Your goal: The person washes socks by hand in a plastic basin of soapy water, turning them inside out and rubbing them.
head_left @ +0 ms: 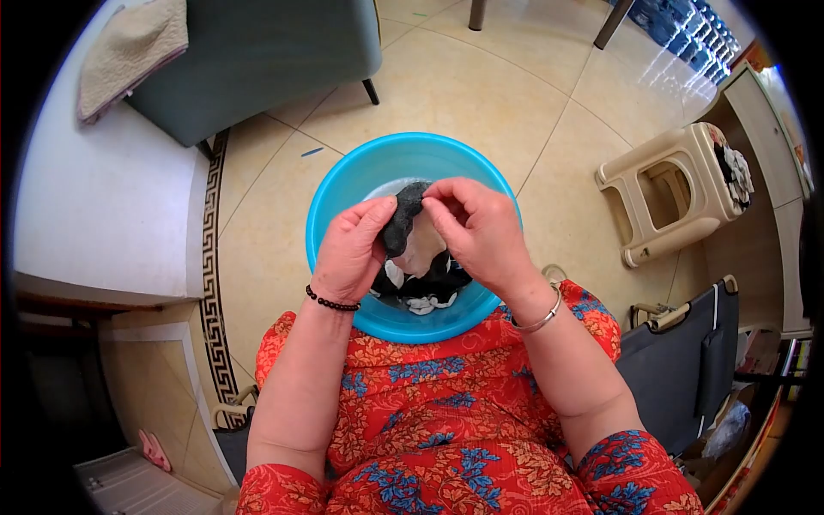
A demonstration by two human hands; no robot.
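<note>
Over a blue basin [330, 184], my left hand [350, 240] grips the side of a dark grey piece of cloth [400, 225] that looks like a sock. My right hand [475, 227] pinches its upper edge between thumb and fingers. Just below it shows a pale beige cloth [421, 247], partly hidden by my hands. Black cloth [446, 279] and crumpled white cloth [425, 305] lie in the bottom of the basin. Whitish water appears near the far inner wall.
A beige plastic stool [639, 193] lies on its side at the right, with black and white cloths [736, 176] at its end. A grey-green armchair [266, 64] stands at upper left. A dark folding chair [674, 360] is at lower right. Blue water bottles [682, 34] stand at the back.
</note>
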